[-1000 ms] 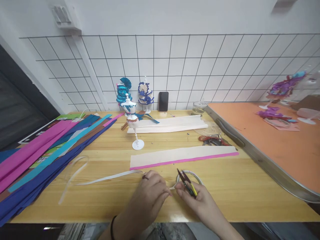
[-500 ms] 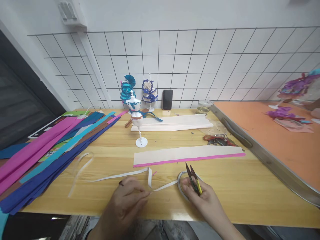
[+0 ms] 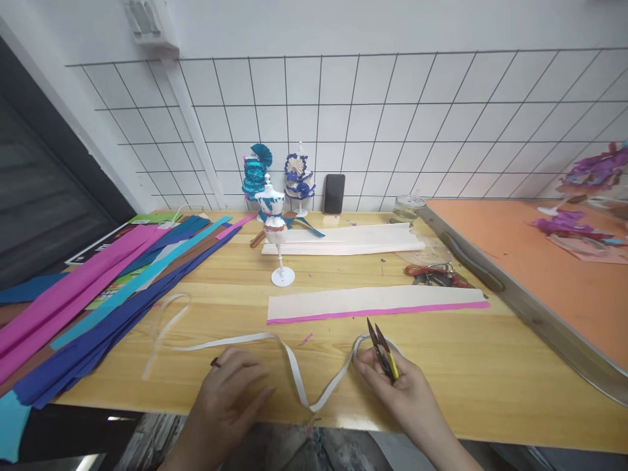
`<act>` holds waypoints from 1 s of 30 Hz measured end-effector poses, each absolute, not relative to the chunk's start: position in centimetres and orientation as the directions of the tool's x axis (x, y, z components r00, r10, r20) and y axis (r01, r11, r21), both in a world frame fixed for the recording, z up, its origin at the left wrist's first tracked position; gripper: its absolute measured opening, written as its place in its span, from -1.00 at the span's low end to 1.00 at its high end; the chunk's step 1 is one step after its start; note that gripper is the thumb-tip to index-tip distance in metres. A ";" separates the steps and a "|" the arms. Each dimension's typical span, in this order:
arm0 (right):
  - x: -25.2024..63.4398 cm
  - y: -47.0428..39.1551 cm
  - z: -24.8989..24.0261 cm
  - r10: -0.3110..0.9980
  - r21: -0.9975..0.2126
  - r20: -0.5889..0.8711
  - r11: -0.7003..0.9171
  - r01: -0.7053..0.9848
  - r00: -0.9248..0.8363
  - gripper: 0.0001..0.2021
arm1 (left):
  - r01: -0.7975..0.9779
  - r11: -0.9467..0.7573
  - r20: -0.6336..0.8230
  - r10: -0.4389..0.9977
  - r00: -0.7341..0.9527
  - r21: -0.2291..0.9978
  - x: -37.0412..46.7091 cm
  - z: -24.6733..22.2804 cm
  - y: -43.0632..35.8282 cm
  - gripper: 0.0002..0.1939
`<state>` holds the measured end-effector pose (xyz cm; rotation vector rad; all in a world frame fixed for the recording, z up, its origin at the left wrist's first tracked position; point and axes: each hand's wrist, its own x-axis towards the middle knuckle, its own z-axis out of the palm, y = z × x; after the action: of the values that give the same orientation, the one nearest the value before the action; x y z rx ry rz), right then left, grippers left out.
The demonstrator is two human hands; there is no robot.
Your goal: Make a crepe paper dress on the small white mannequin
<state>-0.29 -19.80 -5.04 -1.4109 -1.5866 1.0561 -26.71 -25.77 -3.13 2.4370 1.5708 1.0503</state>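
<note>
My right hand (image 3: 400, 386) is closed around small snips (image 3: 385, 353) with dark blades and a yellow part, blades pointing up and apart. The same hand grips a roll of narrow white tape (image 3: 360, 341), partly hidden by the fingers. From it a white strip (image 3: 294, 369) dips to the table's front edge, rises again and runs left. My left hand (image 3: 233, 392) rests over the table left of this dip, fingers apart, holding nothing. Beyond the hands lies a cream paper strip (image 3: 343, 303) with a pink edge (image 3: 383, 313).
A small white dress form (image 3: 275, 216) stands mid-table, with two decorated forms behind it and a phone (image 3: 334, 194) against the wall. Coloured strips (image 3: 118, 275) cover the left side. Cream strips (image 3: 343, 240), a glass jar (image 3: 407, 208) and an orange board (image 3: 530, 275) lie farther right.
My left hand has let go of the tape strip and drawn back to the left, its fingers opening. The strip now sags toward the table's front edge. The right hand keeps its hold.
</note>
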 end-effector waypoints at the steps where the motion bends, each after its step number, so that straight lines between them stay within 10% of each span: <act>1: -0.3 -19.9 -5.1 0.995 -0.931 0.009 0.043 0.363 -0.096 -0.75 | 0.790 -0.499 0.508 0.813 0.284 0.356 -26.3 -3.1 -25.7 -0.78; 7: 0.4 -20.7 -4.5 0.991 -0.909 0.116 0.131 0.395 -0.062 -0.77 | 0.729 -0.573 0.273 0.820 0.504 0.374 -23.0 -2.0 -24.4 -0.69; 14: 3.5 -21.0 -4.7 0.844 -0.616 0.326 0.532 0.581 -0.427 -0.86 | 0.748 -0.462 0.065 0.867 0.494 0.476 -22.3 -1.0 -23.9 -0.87; 23: 7.8 -19.8 -5.9 0.820 -0.404 0.178 0.565 0.719 -0.544 -0.65 | 0.679 -0.455 0.066 0.854 0.516 0.576 -21.4 -2.7 -23.3 -0.77; 30: 11.3 -18.2 -5.4 0.917 -0.342 0.263 0.380 0.859 -0.300 -0.75 | 0.681 -0.265 -0.025 0.923 0.384 0.683 -17.5 -3.0 -18.7 -0.80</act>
<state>11.29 -18.19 -5.42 -1.5365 -2.2335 0.1899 -17.50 -18.72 -3.01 2.0348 1.3713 0.5120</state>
